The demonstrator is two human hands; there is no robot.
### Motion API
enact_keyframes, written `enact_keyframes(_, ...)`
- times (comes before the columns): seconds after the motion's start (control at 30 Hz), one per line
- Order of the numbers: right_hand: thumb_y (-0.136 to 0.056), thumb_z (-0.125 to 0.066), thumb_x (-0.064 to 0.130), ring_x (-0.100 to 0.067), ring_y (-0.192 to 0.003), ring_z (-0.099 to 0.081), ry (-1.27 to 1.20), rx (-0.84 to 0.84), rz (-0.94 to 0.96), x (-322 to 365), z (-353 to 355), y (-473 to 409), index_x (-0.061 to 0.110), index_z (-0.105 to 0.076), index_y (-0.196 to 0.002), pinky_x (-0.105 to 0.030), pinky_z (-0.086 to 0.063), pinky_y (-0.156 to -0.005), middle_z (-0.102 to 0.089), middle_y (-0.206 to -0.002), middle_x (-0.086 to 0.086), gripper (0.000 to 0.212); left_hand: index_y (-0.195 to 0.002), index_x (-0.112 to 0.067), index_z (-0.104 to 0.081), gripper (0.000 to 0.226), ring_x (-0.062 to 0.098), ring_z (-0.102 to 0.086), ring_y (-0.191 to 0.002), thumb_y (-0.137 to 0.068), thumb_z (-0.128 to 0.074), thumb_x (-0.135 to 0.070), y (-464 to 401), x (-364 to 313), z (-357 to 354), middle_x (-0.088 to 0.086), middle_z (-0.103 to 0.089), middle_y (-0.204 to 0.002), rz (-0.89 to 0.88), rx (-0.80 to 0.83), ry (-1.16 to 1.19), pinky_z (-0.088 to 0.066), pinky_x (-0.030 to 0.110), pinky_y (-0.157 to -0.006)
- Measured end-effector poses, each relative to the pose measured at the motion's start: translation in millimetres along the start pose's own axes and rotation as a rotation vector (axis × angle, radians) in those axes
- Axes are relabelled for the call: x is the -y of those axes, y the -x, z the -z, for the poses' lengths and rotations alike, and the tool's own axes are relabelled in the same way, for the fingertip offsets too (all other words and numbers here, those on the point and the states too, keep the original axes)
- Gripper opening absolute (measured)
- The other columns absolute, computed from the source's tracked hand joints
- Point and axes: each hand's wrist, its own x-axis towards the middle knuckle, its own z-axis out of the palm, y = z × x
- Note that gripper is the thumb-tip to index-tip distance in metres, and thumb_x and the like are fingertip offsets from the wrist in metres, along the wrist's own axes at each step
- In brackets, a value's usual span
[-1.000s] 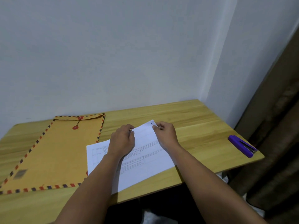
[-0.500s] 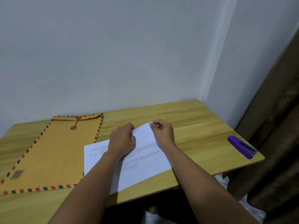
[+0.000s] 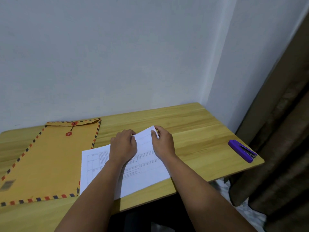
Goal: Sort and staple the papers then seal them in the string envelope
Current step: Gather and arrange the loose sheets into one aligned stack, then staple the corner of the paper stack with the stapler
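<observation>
White printed papers lie on the wooden table, their near edge hanging over the front. My left hand rests knuckles-up on the sheets, fingertips pinching their far edge. My right hand pinches the far right corner, which is lifted slightly off the table. A large yellow string envelope with a red-and-blue striped border lies flat to the left, its string wound between two red buttons. A purple stapler lies near the table's right edge, away from both hands.
White walls meet in a corner behind the table. A brown curtain hangs just right of the table. The table's front edge runs under my forearms, with dark floor below.
Both hands stay on the papers' far edge. The right hand has shifted its pinch at the corner, and the corner has risen a little.
</observation>
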Motion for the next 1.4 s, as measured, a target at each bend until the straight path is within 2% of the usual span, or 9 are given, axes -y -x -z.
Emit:
enact_keyframes(0.37,-0.109,-0.042,0.037,-0.032,-0.101,-0.067,0.496,0.036,0.088,8.4,13.3,29.5,0.028,-0.041,-0.157,-0.040,-0.053,-0.080,-0.074,-0.108,-0.011,0.049,-0.098,-0.021,-0.061,0.013,0.024,-0.058,-0.086,-0.095,-0.051,-0.015,0.9,3.9,0.0,-0.007,-0.065,-0.092,0.004,0.010,-0.020,-0.038,0.042,-0.081)
enact_keyframes(0.47,-0.104,-0.052,0.036,-0.021,-0.082,-0.060,0.375,0.120,0.078,4.7,25.2,32.7,0.028,-0.063,-0.134,-0.035,-0.050,-0.070,-0.070,-0.088,0.002,0.033,-0.098,-0.020,-0.063,0.014,0.026,-0.059,-0.086,-0.095,-0.051,-0.014,0.7,4.1,0.4,-0.005,-0.066,-0.091,0.005,0.009,-0.027,-0.042,0.044,-0.082)
enact_keyframes(0.57,-0.091,-0.071,0.023,-0.015,-0.057,-0.040,0.187,0.203,-0.089,6.1,48.5,18.9,0.001,-0.060,-0.075,-0.030,-0.037,-0.059,-0.046,-0.061,0.003,0.030,-0.101,-0.018,-0.065,0.015,0.028,-0.060,-0.088,-0.095,-0.051,-0.014,0.0,4.4,0.9,-0.002,-0.067,-0.093,0.006,0.009,-0.034,-0.043,0.045,-0.082)
enact_keyframes(0.77,-0.093,-0.073,0.001,-0.012,-0.058,-0.071,0.094,0.719,-0.604,21.6,142.6,3.6,0.000,-0.074,-0.093,-0.024,-0.062,-0.055,-0.076,-0.079,-0.012,0.001,-0.104,-0.020,-0.067,0.018,0.028,-0.063,-0.092,-0.095,-0.053,-0.014,-0.6,5.7,0.8,-0.001,-0.069,-0.099,0.016,0.002,-0.040,-0.045,0.045,-0.083)
enact_keyframes(0.87,-0.088,-0.077,0.007,-0.019,-0.055,-0.068,0.262,0.356,-0.489,6.9,196.2,-21.6,0.001,-0.076,-0.082,-0.026,-0.055,-0.050,-0.075,-0.078,-0.015,0.008,-0.102,-0.021,-0.066,0.018,0.028,-0.064,-0.089,-0.094,-0.052,-0.014,-0.9,7.5,0.5,0.000,-0.069,-0.096,0.023,-0.014,-0.044,-0.047,0.045,-0.080)
enact_keyframes(0.97,-0.084,-0.076,0.024,-0.027,-0.077,-0.071,0.608,-0.016,-0.343,-6.7,245.1,-46.1,0.012,-0.073,-0.080,-0.036,-0.060,-0.072,-0.077,-0.088,-0.009,0.013,-0.103,-0.021,-0.066,0.017,0.028,-0.064,-0.088,-0.093,-0.053,-0.014,-0.7,6.4,0.0,0.000,-0.069,-0.095,0.014,-0.018,-0.057,-0.047,0.045,-0.078)
enact_keyframes(1.13,-0.084,-0.071,0.034,-0.033,-0.099,-0.064,1.070,0.284,-0.612,-23.5,271.0,-38.5,0.012,-0.060,-0.103,-0.037,-0.055,-0.080,-0.063,-0.113,-0.013,0.031,-0.106,-0.018,-0.069,0.021,0.029,-0.063,-0.090,-0.094,-0.052,-0.018,0.1,6.7,-0.4,0.002,-0.068,-0.098,0.018,-0.010,-0.074,-0.045,0.046,-0.080)
enact_keyframes(1.27,-0.082,-0.068,0.031,-0.038,-0.112,-0.061,1.107,0.277,-0.644,-35.1,256.2,-35.4,0.012,-0.059,-0.105,-0.049,-0.054,-0.097,-0.060,-0.126,-0.014,0.032,-0.104,-0.016,-0.065,0.021,0.028,-0.060,-0.086,-0.091,-0.050,-0.023,2.9,2.1,3.8,0.000,-0.066,-0.091,0.011,0.003,-0.053,-0.044,0.045,-0.080)
enact_keyframes(1.4,-0.088,-0.065,0.022,-0.031,-0.092,-0.065,1.045,0.220,-0.503,-17.0,236.2,-35.2,0.012,-0.058,-0.090,-0.036,-0.055,-0.074,-0.064,-0.100,-0.011,0.012,-0.101,-0.019,-0.061,0.031,0.023,-0.056,-0.080,-0.079,-0.041,-0.027,6.4,-2.3,9.8,-0.007,-0.060,-0.081,-0.018,0.017,0.030,-0.044,0.044,-0.081)
